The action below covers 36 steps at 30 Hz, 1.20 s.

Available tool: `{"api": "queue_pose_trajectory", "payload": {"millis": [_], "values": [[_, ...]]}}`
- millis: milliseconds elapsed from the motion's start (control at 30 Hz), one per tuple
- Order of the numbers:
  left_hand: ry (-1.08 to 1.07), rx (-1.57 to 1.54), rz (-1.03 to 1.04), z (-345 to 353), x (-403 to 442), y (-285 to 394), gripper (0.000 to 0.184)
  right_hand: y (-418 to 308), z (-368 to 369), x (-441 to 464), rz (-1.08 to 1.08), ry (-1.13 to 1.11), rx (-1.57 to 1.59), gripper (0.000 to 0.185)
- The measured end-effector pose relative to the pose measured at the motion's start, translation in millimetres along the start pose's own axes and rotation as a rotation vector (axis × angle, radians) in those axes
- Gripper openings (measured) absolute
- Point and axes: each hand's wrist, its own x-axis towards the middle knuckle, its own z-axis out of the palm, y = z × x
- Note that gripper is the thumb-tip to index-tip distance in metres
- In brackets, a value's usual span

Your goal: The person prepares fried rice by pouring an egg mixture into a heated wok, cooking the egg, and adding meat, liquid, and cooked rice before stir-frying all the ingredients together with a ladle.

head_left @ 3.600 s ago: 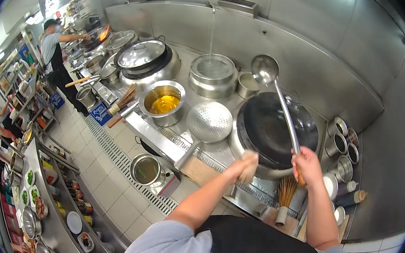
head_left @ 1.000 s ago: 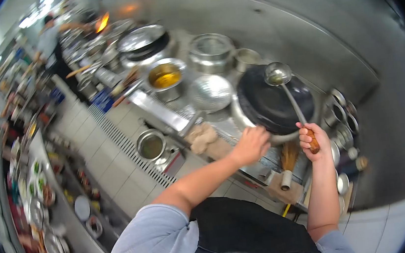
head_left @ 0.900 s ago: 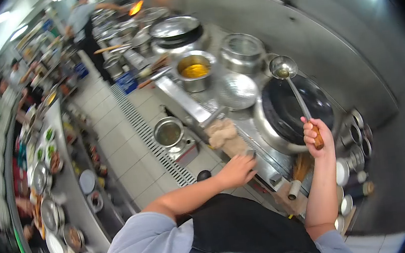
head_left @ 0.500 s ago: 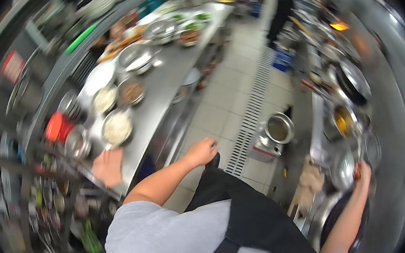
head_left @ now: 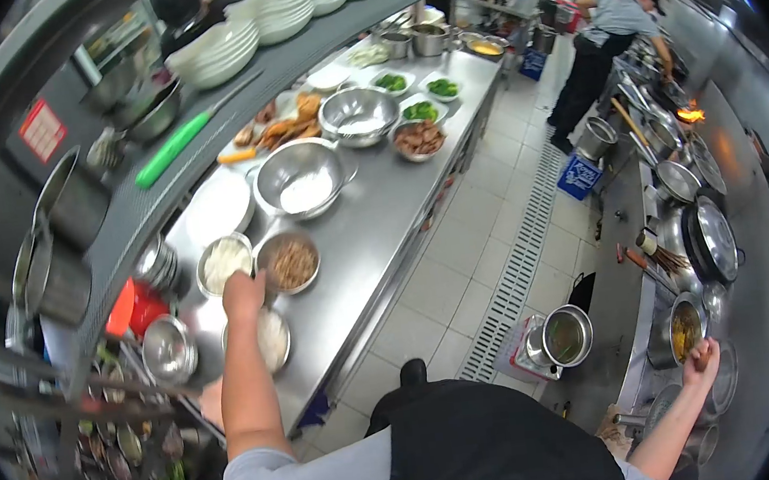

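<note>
My left hand [head_left: 243,294] reaches over the steel counter, at the near rims of a metal bowl of white food [head_left: 223,260] and a metal bowl of brown shredded food [head_left: 295,262]. Its fingertips are mostly hidden, so I cannot tell whether it grips a rim. Beneath my left wrist, a second bowl of white food [head_left: 274,338] is partly covered. On the stove side, my right hand [head_left: 700,363] is raised with curled fingers, and nothing shows in it. Just beyond it stands a pot of yellow food [head_left: 683,329].
Mixing bowls [head_left: 304,169], white plates [head_left: 220,207] and dishes of greens [head_left: 420,109] stand along the counter [head_left: 347,244]. A pot [head_left: 565,337] stands low by the floor drain [head_left: 522,254]. Farther up the aisle, a person [head_left: 603,44] works near a flame [head_left: 690,115].
My left hand has moved from above the aisle to the bowls on the counter. My right hand has come away from the round metal utensil beside the stove. The view has swung and sharpened.
</note>
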Motion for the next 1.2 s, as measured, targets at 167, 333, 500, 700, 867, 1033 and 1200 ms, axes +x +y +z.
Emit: {"api": "queue_pose_trajectory", "payload": {"millis": [167, 333, 500, 700, 867, 1033, 1200], "values": [[-0.014, -0.168, 0.048, 38.6, 38.3, -26.9, 0.025, 26.2, 72.4, -14.5, 0.051, 0.015, 0.036, 0.017], [-0.164, -0.719, -0.146, 17.2, 34.7, -20.2, 0.017, 47.3, 136.6, -4.9, 0.126, -0.063, -0.047, 0.021], [-0.178, -0.752, -0.251, -33.1, 21.5, -33.2, 0.01, 77.8, 193.6, 53.8, 0.208, -0.116, -0.022, 0.023], [0.081, -1.068, -0.136, -106.9, 8.4, -11.2, 0.003, 134.4, 297.9, 182.7, 0.382, -0.301, -0.127, 0.024], [0.106, -1.157, -0.135, -123.1, 14.9, 99.9, 0.005, 194.3, 435.2, 338.1, 0.52, -0.604, -0.165, 0.028], [0.147, -1.107, -0.101, -81.4, 44.5, 223.4, 0.008, 285.4, 581.5, 449.2, 0.34, -0.67, -0.76, 0.01], [0.057, -1.081, -0.125, -27.8, 82.2, 347.0, 0.007, 369.4, 658.2, 526.4, 0.016, -0.822, -1.375, 0.016]]}}
